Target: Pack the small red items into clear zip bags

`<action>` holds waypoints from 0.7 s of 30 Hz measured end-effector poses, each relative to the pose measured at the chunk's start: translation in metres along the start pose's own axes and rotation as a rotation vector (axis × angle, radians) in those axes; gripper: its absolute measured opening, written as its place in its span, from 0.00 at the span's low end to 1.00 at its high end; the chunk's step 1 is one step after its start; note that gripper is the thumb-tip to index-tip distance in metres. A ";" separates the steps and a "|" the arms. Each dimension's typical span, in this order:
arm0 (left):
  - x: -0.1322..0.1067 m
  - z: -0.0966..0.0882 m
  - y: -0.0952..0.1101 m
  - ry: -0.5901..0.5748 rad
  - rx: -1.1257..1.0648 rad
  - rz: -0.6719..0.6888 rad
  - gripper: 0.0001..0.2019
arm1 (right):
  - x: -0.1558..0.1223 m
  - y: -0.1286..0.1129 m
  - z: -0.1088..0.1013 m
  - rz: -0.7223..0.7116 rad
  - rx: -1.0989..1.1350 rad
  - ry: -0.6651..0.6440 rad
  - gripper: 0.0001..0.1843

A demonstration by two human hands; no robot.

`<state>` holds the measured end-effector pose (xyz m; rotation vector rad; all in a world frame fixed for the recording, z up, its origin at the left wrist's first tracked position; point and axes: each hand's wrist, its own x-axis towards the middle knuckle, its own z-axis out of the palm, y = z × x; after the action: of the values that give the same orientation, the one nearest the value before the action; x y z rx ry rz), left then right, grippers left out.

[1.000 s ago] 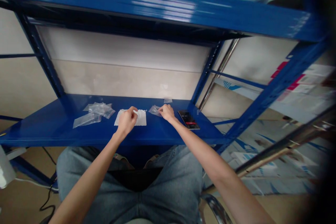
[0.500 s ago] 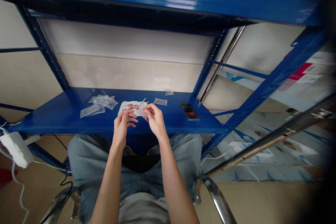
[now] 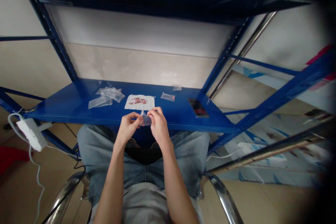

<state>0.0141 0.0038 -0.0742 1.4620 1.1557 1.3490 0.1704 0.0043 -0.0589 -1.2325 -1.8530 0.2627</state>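
Left hand [image 3: 127, 127] and right hand [image 3: 159, 124]: both grips closed, pinching a small clear plastic bag [image 3: 146, 119] from either side, which holds it up off the blue steel shelf [image 3: 65, 108]. Beyond: printed white card [image 3: 139, 102], loose clear bags [image 3: 106, 97].

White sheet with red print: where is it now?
Head view: the sheet lies on the blue shelf, beyond both hands, left of a clear bag.
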 end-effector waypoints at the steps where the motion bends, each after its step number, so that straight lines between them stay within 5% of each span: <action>1: 0.000 -0.001 -0.003 0.006 0.021 -0.004 0.13 | -0.001 0.002 0.001 0.010 0.001 0.004 0.15; 7: -0.008 -0.010 -0.005 -0.098 0.057 -0.020 0.12 | -0.004 0.005 -0.002 -0.004 0.021 0.006 0.13; 21: -0.002 -0.014 -0.016 0.005 0.027 0.018 0.11 | -0.001 0.014 -0.005 0.036 0.116 -0.036 0.11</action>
<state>-0.0016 0.0059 -0.0882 1.4920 1.1706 1.3554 0.1837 0.0090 -0.0648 -1.1888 -1.8215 0.4088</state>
